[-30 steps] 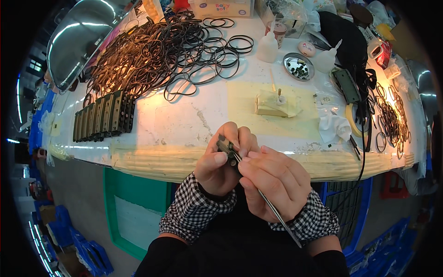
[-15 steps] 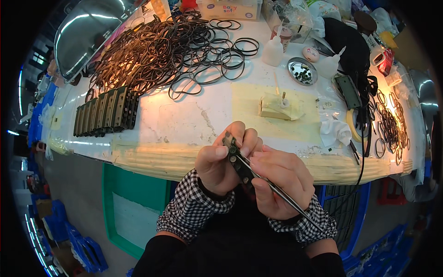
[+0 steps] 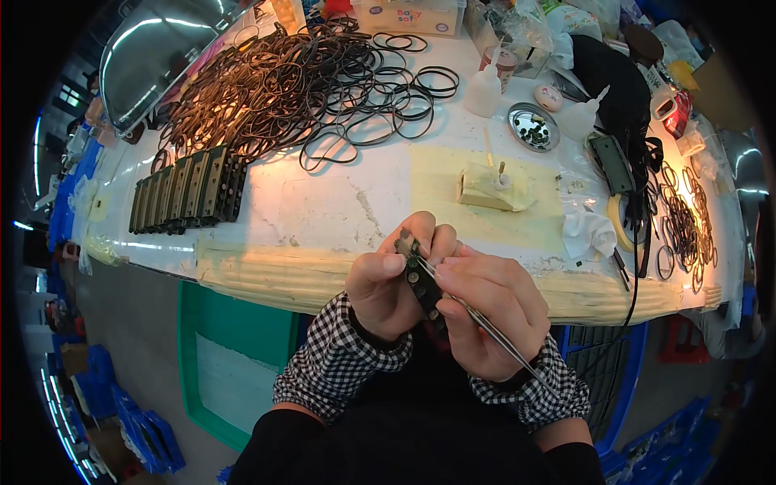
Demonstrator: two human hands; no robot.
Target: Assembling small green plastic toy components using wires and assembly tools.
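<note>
My left hand point(image 3: 378, 293) grips a narrow dark-green block point(image 3: 422, 293) with round metal-coloured discs along its side, tilted, at the table's near edge. My right hand point(image 3: 503, 303) pinches a pair of metal tweezers point(image 3: 511, 349). The tweezers' tips rest at the upper end of the block, close to my left thumb; whether they hold a small piece is too fine to make out. Parts of the block are hidden behind my fingers. Similar green blocks point(image 3: 187, 190) stand in a tight row on the table to the left.
A big pile of dark rubber bands point(image 3: 267, 89) covers the back left. Beyond my hands lies a tape-wrapped block point(image 3: 493, 187). A round dish point(image 3: 533, 129) of small green pieces, white squeeze bottles point(image 3: 482, 90), a crumpled tissue point(image 3: 588, 233) and a black cable stand right.
The tweezers' tips and the upper end of the block have shifted slightly. Both hands keep their grips, and the view has tilted a little.
</note>
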